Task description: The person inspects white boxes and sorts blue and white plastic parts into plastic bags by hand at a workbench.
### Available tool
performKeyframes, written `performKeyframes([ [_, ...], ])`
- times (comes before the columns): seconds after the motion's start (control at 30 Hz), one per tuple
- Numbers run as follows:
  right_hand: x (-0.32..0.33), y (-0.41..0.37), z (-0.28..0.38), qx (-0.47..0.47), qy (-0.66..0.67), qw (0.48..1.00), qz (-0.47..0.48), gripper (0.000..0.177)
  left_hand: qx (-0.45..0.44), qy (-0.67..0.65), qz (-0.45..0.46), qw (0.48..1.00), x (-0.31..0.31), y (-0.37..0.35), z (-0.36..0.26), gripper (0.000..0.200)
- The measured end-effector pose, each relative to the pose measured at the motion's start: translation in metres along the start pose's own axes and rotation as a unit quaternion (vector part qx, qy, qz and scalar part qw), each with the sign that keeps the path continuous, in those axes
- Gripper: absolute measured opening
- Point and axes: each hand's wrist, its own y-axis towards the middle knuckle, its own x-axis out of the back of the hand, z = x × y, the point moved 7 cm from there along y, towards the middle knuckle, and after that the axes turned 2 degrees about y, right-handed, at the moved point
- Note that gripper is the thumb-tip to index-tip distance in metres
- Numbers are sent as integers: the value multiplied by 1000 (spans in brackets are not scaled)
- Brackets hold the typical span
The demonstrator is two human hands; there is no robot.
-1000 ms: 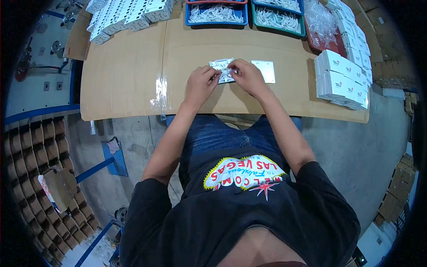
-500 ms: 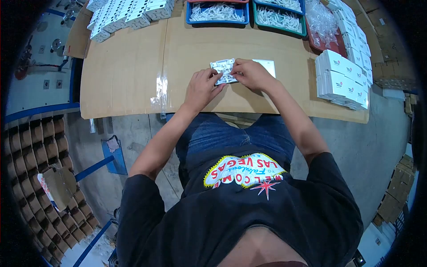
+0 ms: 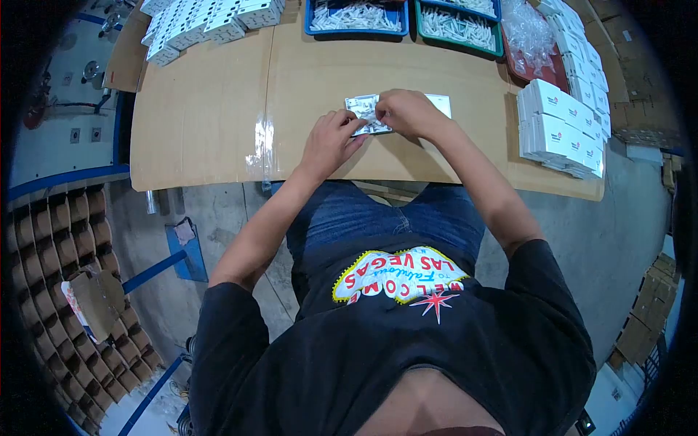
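Note:
A small white box (image 3: pixel 359 104) lies open on the cardboard-covered table in front of me, small white pieces visible inside it. Its flat white flap (image 3: pixel 440 105) extends to the right, partly behind my right hand. My left hand (image 3: pixel 331 139) grips the near left side of the box, thumb below and fingers reaching over the edge. Above the right half of the box, my right hand (image 3: pixel 407 114) is closed in a pinch, fingertips down at the contents. Whatever sits between those fingertips is too small and covered to make out.
Blue tray (image 3: pixel 356 33) and green tray (image 3: pixel 459 45) of white pieces stand at the back. A red tray (image 3: pixel 556 73) holds clear plastic bags (image 3: pixel 527 36). White boxes are stacked at right (image 3: pixel 560 131) and back left (image 3: pixel 196 29). The table's near edge (image 3: pixel 436 182) meets my lap.
My right hand has shifted slightly up, its fingertips still at the box. The left hand keeps its hold almost unmoved.

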Motion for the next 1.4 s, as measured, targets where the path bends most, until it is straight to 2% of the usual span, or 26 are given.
performKeyframes([
  [0.07, 5, -4, 4, 60, 6, 996, -59, 12, 3, -9, 8, 1000, -1, 0, 1, 26],
  [0.1, 5, -4, 6, 61, 7, 996, -58, 12, 4, -9, 8, 1000, -2, -1, 2, 26],
  [0.2, 5, -2, 4, 32, 24, 999, -19, 14, -18, -3, -2, 1000, -3, -1, -1, 29],
  [0.27, 1, 0, -1, -29, 36, 998, 50, 13, -14, -9, -14, 1000, -4, -1, -1, 26],
  [0.4, 7, -3, 5, -23, 28, 998, 55, 15, -13, -1, -5, 1000, -4, -1, -1, 32],
  [0.47, 16, -5, 7, -36, 109, 993, 10, 20, 24, -23, -10, 999, -4, -1, 4, 40],
  [0.6, 5, -5, -5, -17, 92, 996, -2, 20, 15, -8, 5, 1000, -4, 3, 3, 48],
  [0.7, 6, -8, -5, -20, 76, 997, -10, 18, 46, -52, 26, 997, -6, 6, 12, 57],
  [0.77, 13, -10, -4, -14, 86, 995, -48, 18, 58, -98, -19, 993, 5, 11, 17, 80],
  [0.8, 14, -11, -3, -15, 86, 995, -45, 18, 60, -100, -19, 993, 7, 12, 21, 80],
  [0.87, 19, -12, -4, -28, 87, 995, -51, 19, 78, -52, 10, 996, 5, 12, 30, 97],
  [1.0, 29, -12, -5, -38, 103, 992, -63, 18, 102, -28, 43, 993, -3, 11, 31, 106],
  [1.07, 40, -6, -7, -72, 143, 986, -52, 17, 115, -7, 53, 992, -2, 13, 32, 108],
  [1.17, 61, 9, -16, -8, 153, 982, -113, 14, 126, 25, 49, 991, 1, 15, 32, 111],
  [1.23, 87, 27, -23, -20, 143, 980, -134, 15, 123, 23, 57, 990, 2, 18, 30, 110],
  [1.3, 112, 44, -36, -41, 113, 973, -195, 16, 118, 22, 67, 990, 1, 21, 30, 109],
  [1.4, 158, 85, -54, -25, 85, 958, -271, 17, 123, 29, 77, 989, 0, 22, 31, 106],
])
